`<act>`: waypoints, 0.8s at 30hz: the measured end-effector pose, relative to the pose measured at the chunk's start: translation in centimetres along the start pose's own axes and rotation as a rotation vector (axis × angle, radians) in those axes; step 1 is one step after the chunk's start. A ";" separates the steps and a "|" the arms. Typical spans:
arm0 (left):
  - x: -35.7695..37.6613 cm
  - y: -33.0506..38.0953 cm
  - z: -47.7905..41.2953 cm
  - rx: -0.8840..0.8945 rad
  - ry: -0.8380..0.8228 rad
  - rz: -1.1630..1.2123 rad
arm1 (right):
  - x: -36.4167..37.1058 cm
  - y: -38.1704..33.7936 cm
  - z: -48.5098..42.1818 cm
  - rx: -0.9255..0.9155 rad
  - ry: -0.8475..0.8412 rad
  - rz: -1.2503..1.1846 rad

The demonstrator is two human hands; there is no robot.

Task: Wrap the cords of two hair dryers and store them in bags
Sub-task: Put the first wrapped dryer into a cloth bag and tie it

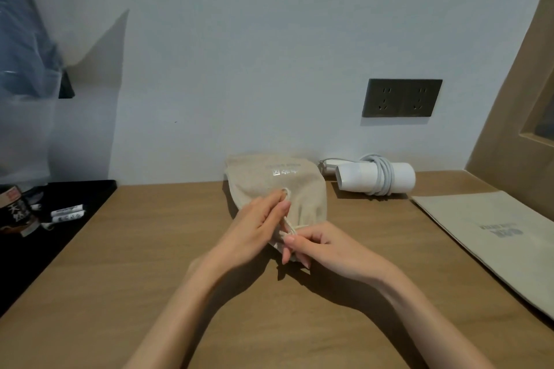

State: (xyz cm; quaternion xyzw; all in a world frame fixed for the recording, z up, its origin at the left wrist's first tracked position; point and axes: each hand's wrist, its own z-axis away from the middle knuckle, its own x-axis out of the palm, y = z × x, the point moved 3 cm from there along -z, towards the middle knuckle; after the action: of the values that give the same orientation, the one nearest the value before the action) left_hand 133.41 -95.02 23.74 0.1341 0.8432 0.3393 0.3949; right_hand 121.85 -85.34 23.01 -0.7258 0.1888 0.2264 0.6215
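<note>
A bulging beige drawstring bag (278,181) lies on the wooden table (168,249) near the wall, its gathered mouth toward me. My left hand (254,225) lies against the bag's mouth, fingers extended along the drawstring (288,223). My right hand (317,244) pinches the drawstring's end between thumb and fingers. To the right, a white hair dryer (359,178) lies on its side with its white cord (382,175) coiled around the barrel. A flat beige bag (491,234) lies at the table's right side.
A dark double wall socket (401,98) sits above the dryer. At the left, a black surface (75,198) holds small white tubes (67,213) and a dark jar (16,210). A wooden panel (518,117) rises at the right.
</note>
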 end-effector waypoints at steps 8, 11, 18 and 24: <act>-0.8 0.2 0.3 -0.129 -0.002 0.106 | -1.4 0.1 0.4 0.107 0.142 -0.216; -2.4 0.3 0.4 -0.168 0.094 0.007 | -2.1 0.5 0.5 0.198 0.227 -0.258; -2.3 1.7 0.9 -0.320 -0.173 0.233 | -2.7 0.9 0.5 0.381 0.275 -0.709; -1.6 1.1 1.6 -0.379 -0.440 0.220 | -3.2 1.3 0.5 0.361 0.314 -0.743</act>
State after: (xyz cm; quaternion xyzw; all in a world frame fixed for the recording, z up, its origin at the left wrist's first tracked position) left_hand 135.63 -94.25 24.70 0.2186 0.6396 0.4940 0.5469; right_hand 118.39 -85.05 23.71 -0.6497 0.0438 -0.1618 0.7415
